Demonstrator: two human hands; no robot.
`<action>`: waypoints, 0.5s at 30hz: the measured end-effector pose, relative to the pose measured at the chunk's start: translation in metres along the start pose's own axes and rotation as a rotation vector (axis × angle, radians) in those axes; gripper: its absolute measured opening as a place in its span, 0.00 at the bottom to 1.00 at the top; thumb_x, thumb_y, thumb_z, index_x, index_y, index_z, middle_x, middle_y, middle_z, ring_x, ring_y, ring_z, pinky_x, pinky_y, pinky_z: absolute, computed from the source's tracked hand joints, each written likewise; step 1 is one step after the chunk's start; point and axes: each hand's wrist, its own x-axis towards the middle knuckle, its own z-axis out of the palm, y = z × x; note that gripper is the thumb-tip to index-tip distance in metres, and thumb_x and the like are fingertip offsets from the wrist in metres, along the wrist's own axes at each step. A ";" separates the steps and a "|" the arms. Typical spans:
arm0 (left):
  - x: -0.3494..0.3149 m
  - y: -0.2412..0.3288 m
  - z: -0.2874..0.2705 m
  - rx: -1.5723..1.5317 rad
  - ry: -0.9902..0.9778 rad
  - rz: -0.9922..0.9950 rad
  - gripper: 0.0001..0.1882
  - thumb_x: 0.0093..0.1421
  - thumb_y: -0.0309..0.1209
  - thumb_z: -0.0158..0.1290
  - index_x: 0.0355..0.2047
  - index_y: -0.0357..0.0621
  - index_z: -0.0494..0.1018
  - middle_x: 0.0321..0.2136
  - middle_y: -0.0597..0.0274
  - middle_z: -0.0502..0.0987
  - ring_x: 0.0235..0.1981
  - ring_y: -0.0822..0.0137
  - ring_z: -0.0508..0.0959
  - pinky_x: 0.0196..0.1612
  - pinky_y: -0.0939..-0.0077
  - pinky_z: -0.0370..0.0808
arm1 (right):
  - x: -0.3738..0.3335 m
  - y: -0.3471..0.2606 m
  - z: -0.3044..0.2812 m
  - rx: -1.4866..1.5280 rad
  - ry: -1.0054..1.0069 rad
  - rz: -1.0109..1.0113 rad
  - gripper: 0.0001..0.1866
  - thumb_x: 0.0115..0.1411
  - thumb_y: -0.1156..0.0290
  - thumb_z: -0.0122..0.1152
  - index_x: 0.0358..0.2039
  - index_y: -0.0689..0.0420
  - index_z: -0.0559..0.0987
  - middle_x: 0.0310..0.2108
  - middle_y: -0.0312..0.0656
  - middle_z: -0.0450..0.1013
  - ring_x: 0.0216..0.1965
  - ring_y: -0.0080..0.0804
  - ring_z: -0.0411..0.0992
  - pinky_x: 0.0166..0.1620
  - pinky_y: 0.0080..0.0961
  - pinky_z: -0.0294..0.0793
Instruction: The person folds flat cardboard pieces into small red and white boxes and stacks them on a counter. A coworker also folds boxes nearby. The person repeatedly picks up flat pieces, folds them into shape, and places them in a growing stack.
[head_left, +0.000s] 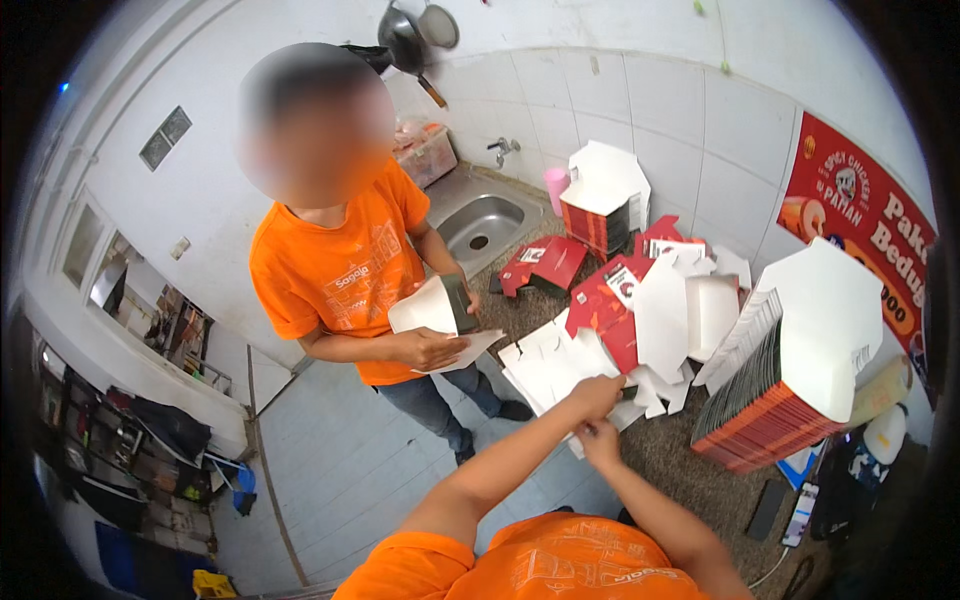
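Over the counter's front edge, my left hand (598, 396) is closed at the edge of a white cardboard box blank (545, 365). Just below it, my right hand (600, 442) pinches the near edge of white card; my hands partly hide the fold there. Beyond them lies a heap of loose red-and-white box blanks (608, 310), with a partly folded white box (712, 312) at its right. Across from me, a person in an orange shirt (350, 265) holds a part-folded box (432, 310) with white inside and a dark side.
A tall stack of nested red boxes (765, 410) stands on the right of the counter (680, 460); a smaller stack (600, 222) is at the back. Beside the tall stack lie a dark phone (767, 508) and a lit phone (800, 515). A steel sink (482, 222) is at the far left.
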 end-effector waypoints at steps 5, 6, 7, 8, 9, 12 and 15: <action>-0.035 -0.005 0.001 0.097 -0.051 -0.044 0.13 0.70 0.33 0.49 0.51 0.43 0.72 0.36 0.45 0.84 0.41 0.42 0.85 0.42 0.47 0.81 | -0.052 -0.029 0.037 -0.210 -0.147 0.060 0.18 0.53 0.55 0.78 0.34 0.56 0.85 0.31 0.46 0.82 0.35 0.46 0.83 0.41 0.39 0.79; -0.027 0.008 -0.014 0.131 -0.023 -0.019 0.14 0.70 0.33 0.48 0.53 0.43 0.71 0.36 0.47 0.85 0.42 0.44 0.86 0.43 0.49 0.82 | -0.038 -0.043 0.015 -0.454 -0.252 0.132 0.24 0.51 0.56 0.81 0.43 0.57 0.83 0.33 0.41 0.84 0.37 0.35 0.83 0.43 0.35 0.80; -0.028 0.016 -0.025 0.104 0.014 -0.001 0.14 0.70 0.33 0.50 0.53 0.43 0.72 0.37 0.46 0.85 0.42 0.44 0.86 0.43 0.49 0.81 | -0.034 -0.040 0.012 -0.466 -0.205 0.077 0.27 0.51 0.56 0.82 0.46 0.57 0.82 0.33 0.41 0.84 0.37 0.35 0.83 0.43 0.35 0.80; -0.031 0.024 -0.037 0.078 0.052 0.015 0.14 0.69 0.32 0.51 0.53 0.43 0.72 0.37 0.45 0.85 0.42 0.44 0.86 0.43 0.49 0.81 | -0.029 -0.038 0.008 -0.477 -0.160 0.022 0.29 0.50 0.56 0.82 0.48 0.58 0.81 0.33 0.42 0.83 0.37 0.36 0.83 0.43 0.36 0.80; -0.038 0.028 -0.047 0.052 0.079 0.030 0.14 0.69 0.32 0.52 0.53 0.43 0.73 0.37 0.44 0.85 0.42 0.44 0.85 0.43 0.49 0.81 | -0.029 -0.036 0.008 -0.480 -0.115 -0.026 0.32 0.50 0.56 0.82 0.51 0.58 0.80 0.34 0.43 0.83 0.37 0.37 0.83 0.42 0.36 0.80; -0.086 0.035 -0.087 -0.036 -0.002 0.108 0.14 0.66 0.31 0.57 0.51 0.42 0.75 0.38 0.41 0.84 0.40 0.42 0.84 0.42 0.53 0.80 | -0.026 -0.033 -0.019 -0.418 -0.221 0.163 0.35 0.51 0.59 0.82 0.55 0.60 0.77 0.37 0.46 0.83 0.39 0.39 0.83 0.44 0.37 0.81; -0.149 0.033 -0.117 -0.270 0.013 0.186 0.15 0.68 0.30 0.58 0.54 0.42 0.76 0.37 0.41 0.83 0.40 0.53 0.85 0.42 0.61 0.80 | -0.053 -0.022 -0.059 -0.300 -0.066 -0.063 0.27 0.52 0.58 0.80 0.46 0.64 0.82 0.39 0.47 0.83 0.43 0.43 0.82 0.48 0.40 0.80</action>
